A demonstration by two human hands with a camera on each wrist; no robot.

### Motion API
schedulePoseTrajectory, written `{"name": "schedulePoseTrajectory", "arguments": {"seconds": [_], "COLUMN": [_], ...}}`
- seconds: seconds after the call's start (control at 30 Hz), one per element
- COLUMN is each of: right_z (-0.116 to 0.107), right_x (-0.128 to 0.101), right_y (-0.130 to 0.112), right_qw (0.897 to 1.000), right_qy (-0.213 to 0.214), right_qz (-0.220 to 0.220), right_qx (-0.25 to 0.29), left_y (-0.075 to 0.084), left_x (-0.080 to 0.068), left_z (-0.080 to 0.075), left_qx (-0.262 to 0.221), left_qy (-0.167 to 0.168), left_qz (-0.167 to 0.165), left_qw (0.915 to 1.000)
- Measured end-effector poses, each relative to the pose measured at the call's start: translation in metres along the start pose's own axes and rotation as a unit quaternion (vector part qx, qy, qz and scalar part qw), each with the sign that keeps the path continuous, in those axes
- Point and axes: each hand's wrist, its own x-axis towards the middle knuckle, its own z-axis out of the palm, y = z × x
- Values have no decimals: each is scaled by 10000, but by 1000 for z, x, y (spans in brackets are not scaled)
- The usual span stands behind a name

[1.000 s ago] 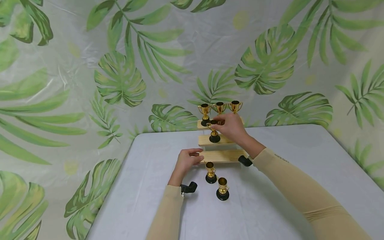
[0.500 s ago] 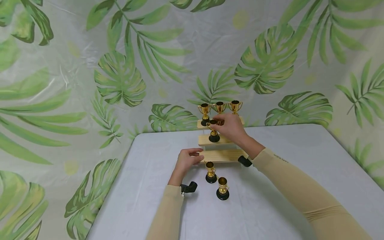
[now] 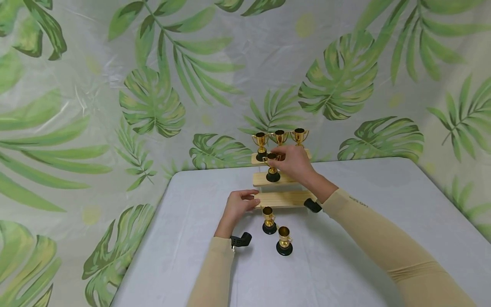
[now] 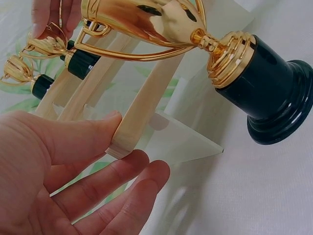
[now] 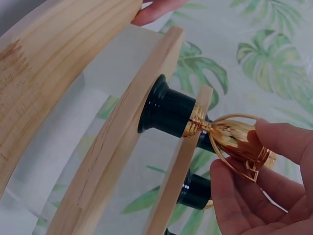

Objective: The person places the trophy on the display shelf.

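A three-tier stand with wooden shelves and clear side panels bears small gold trophies on black bases. With thumb and fingers, my right hand pinches the cup of a trophy, whose base sits upright at the left part of the middle shelf. My left hand grips the left end of the lowest shelf, thumb on top and fingers beneath. On the top shelf stand a left trophy, a middle trophy and a right trophy, partly hidden behind my right hand.
Two more trophies stand upright on the white-covered table before the stand: a nearer one and one by the lowest shelf. A leaf-patterned sheet hangs behind the table. Black cameras sit at both wrists.
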Motion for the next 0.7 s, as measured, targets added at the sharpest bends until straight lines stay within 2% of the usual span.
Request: {"name": "schedulePoseTrajectory", "arguments": {"seconds": [0.7], "right_z": [-12], "right_x": [-6], "right_y": [-5], "right_qw": [10000], "right_qy": [-81], "right_qz": [-41], "right_qx": [27], "left_y": [-2], "left_x": [-1], "left_z": [-1], "left_qx": [-41], "left_qy": [-31], "left_qz": [-20], "left_qw": [10000]}}
